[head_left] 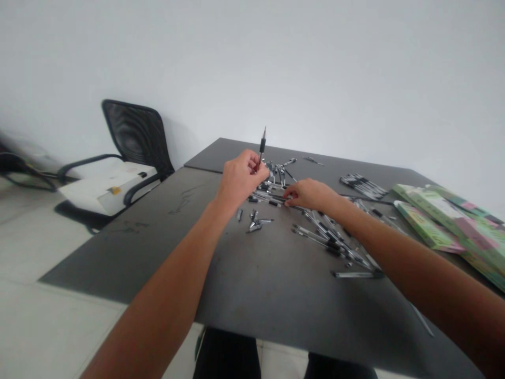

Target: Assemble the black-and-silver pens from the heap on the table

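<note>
My left hand (245, 171) is closed around a pen (262, 145) with a dark grip, held upright with its tip pointing up. Lower and to the right, my right hand (305, 193) reaches down to the loose pens, thumb and fingers pinched close together at the pile. What lies between those fingertips is too small to tell. Clear and black pen parts (321, 231) lie scattered under and around my right hand. Several small pen pieces (255, 223) sit apart on the table, in front of my left hand.
On the grey table (252, 295), a neat row of pens (363, 185) lies at the back right. Green and pink boxes (450, 221) are stacked at the right edge. A lone pen piece (313, 160) rests near the back. A black chair (136, 131) holding a white box stands at left.
</note>
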Tool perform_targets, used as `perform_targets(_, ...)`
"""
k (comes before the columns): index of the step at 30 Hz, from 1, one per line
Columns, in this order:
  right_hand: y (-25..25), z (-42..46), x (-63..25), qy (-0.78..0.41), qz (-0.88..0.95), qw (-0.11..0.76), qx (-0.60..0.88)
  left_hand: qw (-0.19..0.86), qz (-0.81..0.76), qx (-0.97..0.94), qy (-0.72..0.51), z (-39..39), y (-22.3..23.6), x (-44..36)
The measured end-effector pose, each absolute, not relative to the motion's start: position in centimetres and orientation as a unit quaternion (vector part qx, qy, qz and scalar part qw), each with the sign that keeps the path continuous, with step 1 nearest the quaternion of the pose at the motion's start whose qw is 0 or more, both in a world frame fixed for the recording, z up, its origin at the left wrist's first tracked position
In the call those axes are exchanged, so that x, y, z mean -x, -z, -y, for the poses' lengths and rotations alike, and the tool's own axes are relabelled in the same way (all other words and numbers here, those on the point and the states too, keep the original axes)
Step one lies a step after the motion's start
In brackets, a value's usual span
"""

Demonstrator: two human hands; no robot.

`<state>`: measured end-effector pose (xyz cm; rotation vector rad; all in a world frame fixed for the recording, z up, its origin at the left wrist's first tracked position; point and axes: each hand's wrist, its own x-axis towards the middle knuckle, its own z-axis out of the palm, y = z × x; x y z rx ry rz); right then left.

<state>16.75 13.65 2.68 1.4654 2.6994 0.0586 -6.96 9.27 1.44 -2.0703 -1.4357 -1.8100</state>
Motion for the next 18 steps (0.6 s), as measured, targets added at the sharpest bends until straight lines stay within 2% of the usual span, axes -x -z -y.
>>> perform_targets(4, -3.4, -11.3, -16.5, -0.027, -0.896, -0.023, -0.442, 0.028, 0.465, 0.663, 0.585, -9.3, -1.5, 6.9)
perform_targets(7, -3.5, -9.7, -15.7, 0.001, -0.932, -0.057, -0.358, 0.037, 0.466, 0.663, 0.585, -9.3, -1.6, 6.9)
perform_targets(11, -2.9, -9.0, -13.9, 0.018, -0.957, -0.044, -0.285, 0.034, 0.475, 0.661, 0.581, -9.3, -1.6, 6.9)
perform_targets(18, -2.1, -9.9, -12.3, 0.029, -0.953, 0.003, -0.302, 0.035, 0.47, 0.661, 0.585, -9.4, -1.6, 7.0)
